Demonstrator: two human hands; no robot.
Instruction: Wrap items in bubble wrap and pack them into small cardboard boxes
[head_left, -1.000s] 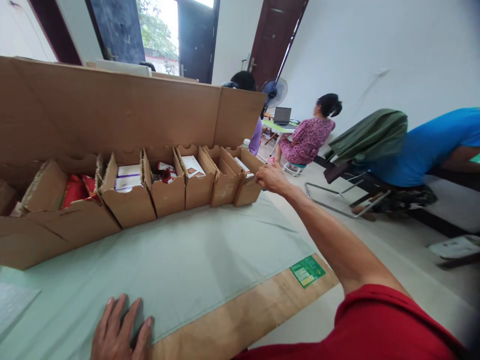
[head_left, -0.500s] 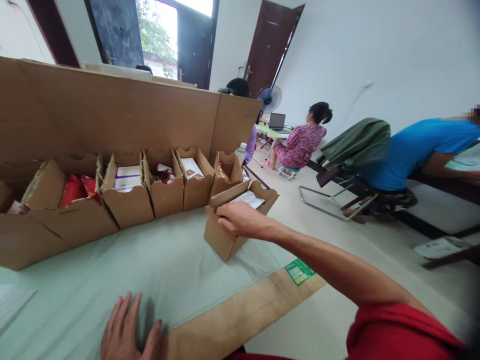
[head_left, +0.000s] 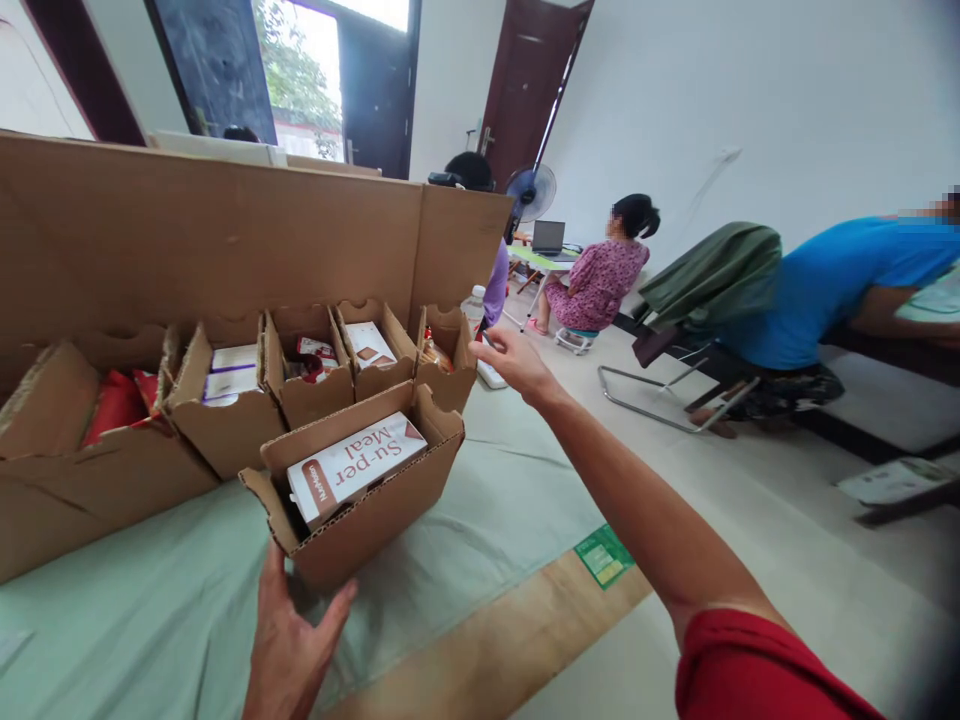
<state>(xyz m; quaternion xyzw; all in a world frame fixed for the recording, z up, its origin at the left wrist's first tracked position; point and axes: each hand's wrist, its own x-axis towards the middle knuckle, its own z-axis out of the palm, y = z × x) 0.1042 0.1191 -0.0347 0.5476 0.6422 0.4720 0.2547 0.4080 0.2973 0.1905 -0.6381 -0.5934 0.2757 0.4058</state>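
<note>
An open cardboard bin [head_left: 367,530] stands at an angle on the green cloth in front of me. Inside it lies a white box [head_left: 358,465] printed "Su-per Meal". My left hand [head_left: 292,630] is at the bin's near left corner, thumb and fingers apart; the fingertips are partly hidden beside the cardboard, and contact is unclear. Beyond the bin, at the right end of the row, my right hand [head_left: 517,365] has its fingers curled around a small dark thing that I cannot make out. Just beneath that hand is a white object [head_left: 491,377].
Cardboard bins [head_left: 225,420] line the back, holding red packets [head_left: 120,405], white boxes [head_left: 231,372] and other packages. A tall cardboard panel [head_left: 225,230] rises behind them. A green card [head_left: 604,556] lies at the table's edge. Several people sit in the room, one in blue [head_left: 832,290].
The bin has come left and nearer, turned lengthwise across the view. My right hand has let go of it and moved up and away. My left hand has left the cloth for its corner.
</note>
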